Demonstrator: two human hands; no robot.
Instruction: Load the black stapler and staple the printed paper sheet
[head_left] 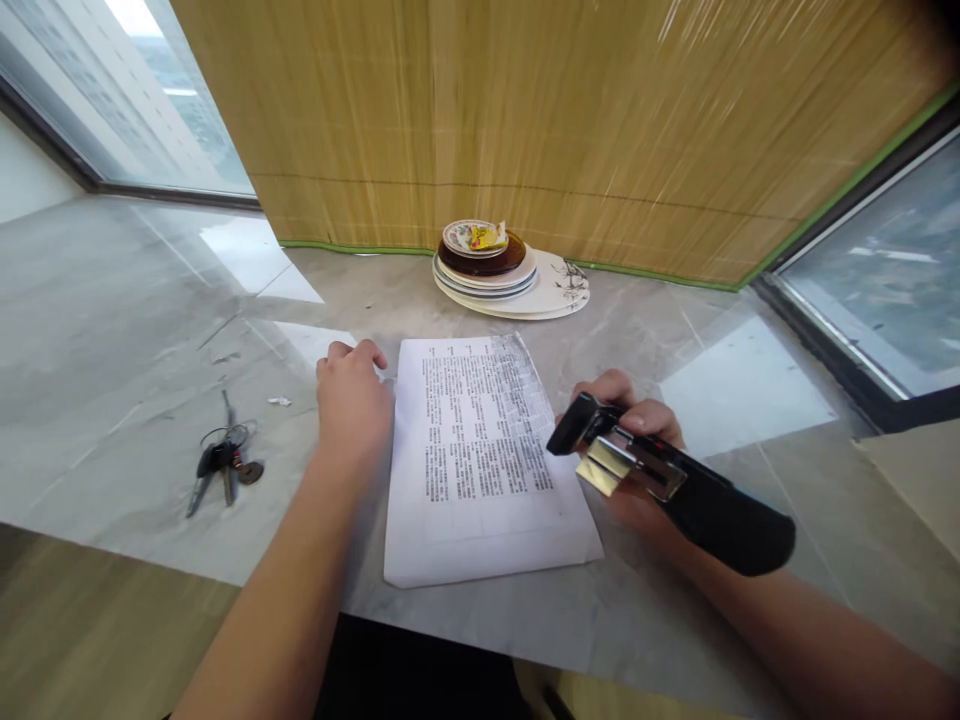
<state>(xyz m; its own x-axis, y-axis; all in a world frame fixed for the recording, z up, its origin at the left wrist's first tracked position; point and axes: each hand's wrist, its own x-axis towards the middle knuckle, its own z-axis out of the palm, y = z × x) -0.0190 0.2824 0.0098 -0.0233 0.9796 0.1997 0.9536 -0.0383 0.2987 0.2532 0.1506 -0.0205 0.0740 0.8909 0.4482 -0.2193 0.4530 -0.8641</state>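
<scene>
Printed sheets of paper lie flat on the grey marbled surface in front of me, the top one covered in columns of dark text. My left hand rests against the paper's left edge with its fingers curled; whatever they may hold is hidden. Over by the right edge, my right hand grips a black stapler with a shiny metal middle part. The stapler is raised above the surface and tilted, its front end pointing toward the paper.
Left of my arm lies a bunch of keys beside a small white scrap. Behind the paper stands a stack of plates topped by a yellow wrapper. A bamboo blind hangs at the back, with windows either side.
</scene>
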